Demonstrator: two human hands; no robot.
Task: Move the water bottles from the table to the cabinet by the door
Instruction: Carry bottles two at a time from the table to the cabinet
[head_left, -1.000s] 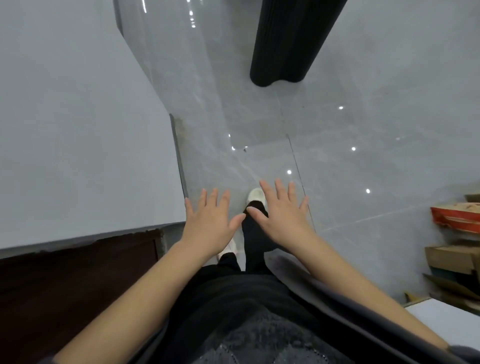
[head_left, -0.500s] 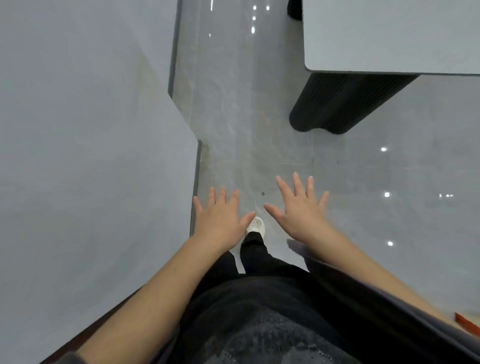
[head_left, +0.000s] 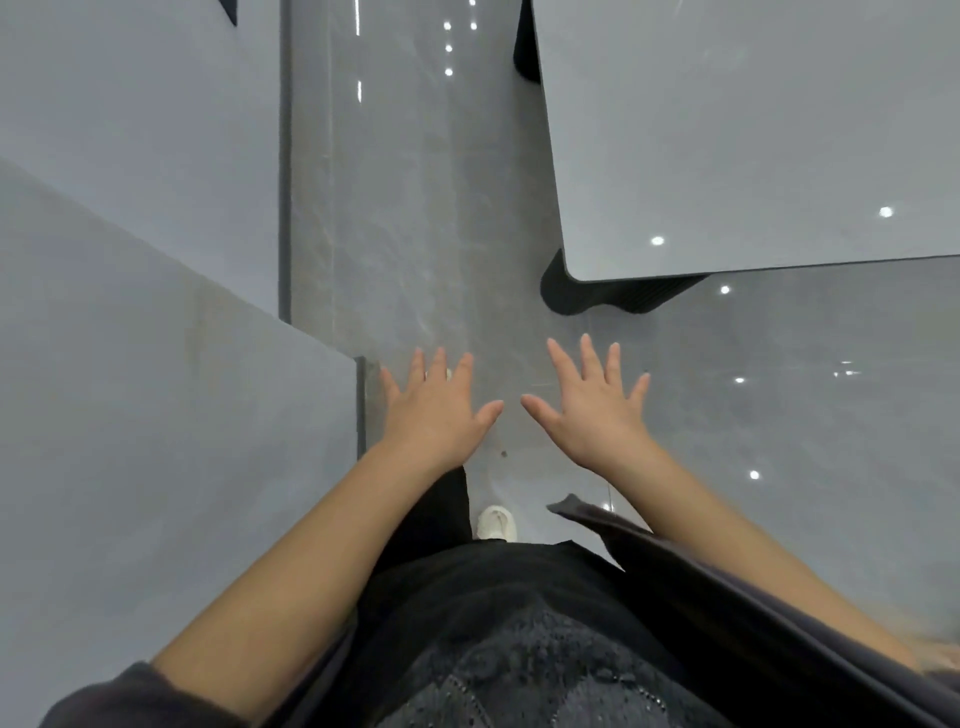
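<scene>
Both of my hands are stretched out in front of me over the floor, palms down and fingers spread. My left hand (head_left: 434, 408) holds nothing and hovers close to the corner of a grey wall. My right hand (head_left: 595, 408) is likewise empty, a short way right of it. A grey table (head_left: 753, 140) fills the upper right, its near corner just ahead of my right hand. No water bottle and no cabinet show in this view.
A grey wall (head_left: 145, 389) runs along the left with a protruding corner (head_left: 359, 364). The table stands on a black ribbed base (head_left: 613, 296). Glossy grey floor tiles (head_left: 415, 208) form a passage between wall and table. My white shoe (head_left: 496, 522) is below my hands.
The view has swung and advanced: the table has come into sight and grown at the upper right, the cardboard boxes and dark wood panel have left the view. Both hands stay spread and empty.
</scene>
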